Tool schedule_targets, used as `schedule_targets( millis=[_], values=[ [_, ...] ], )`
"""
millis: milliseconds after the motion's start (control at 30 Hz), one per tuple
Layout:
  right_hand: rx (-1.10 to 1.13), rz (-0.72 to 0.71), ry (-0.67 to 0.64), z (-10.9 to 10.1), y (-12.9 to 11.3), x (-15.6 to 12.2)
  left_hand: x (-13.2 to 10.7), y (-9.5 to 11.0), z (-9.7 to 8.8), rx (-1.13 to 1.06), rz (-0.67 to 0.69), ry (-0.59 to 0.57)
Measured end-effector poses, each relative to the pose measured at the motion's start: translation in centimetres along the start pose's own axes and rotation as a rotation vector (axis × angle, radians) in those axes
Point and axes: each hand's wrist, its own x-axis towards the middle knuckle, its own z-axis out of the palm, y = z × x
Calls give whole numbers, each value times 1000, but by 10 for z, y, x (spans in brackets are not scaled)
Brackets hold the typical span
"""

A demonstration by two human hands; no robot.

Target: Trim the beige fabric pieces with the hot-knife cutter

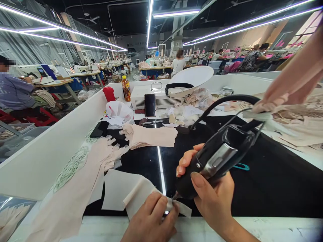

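My right hand [214,198] is wrapped round a black corded hand tool [214,161] with a silver lever on its side and a narrow metal tip; its exact kind I cannot tell. The tip points down and left and meets a pale fabric strip [185,209] beside my left fingertips. My left hand [153,216] is closed on the edge of a pale beige fabric piece [141,188], its thumb and fingers pinching the cloth. Part of this piece lies folded over a flat pale sheet [118,188]. The tool's cable [227,98] arches up behind it.
Stacked beige fabric pieces [153,135] lie on the black work surface [272,181]. More fabric [73,188] and green cord bundles [73,166] line the left. Behind stand a phone [150,105], a white vented box [137,92] and a bottle [126,88]. A teal clip [242,166] lies right.
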Motion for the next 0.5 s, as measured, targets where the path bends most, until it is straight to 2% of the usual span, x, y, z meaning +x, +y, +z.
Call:
schedule_targets(
  millis=[133,267,500],
  values=[
    [-8,-21,23,4,0,0,-4,2,2,-11,-30,70],
    [-11,-32,24,5,-1,0,-4,1,-7,-31,-8,-56],
    [-27,-36,29,4,0,1,-2,-3,-11,-33,52,-59]
  ],
)
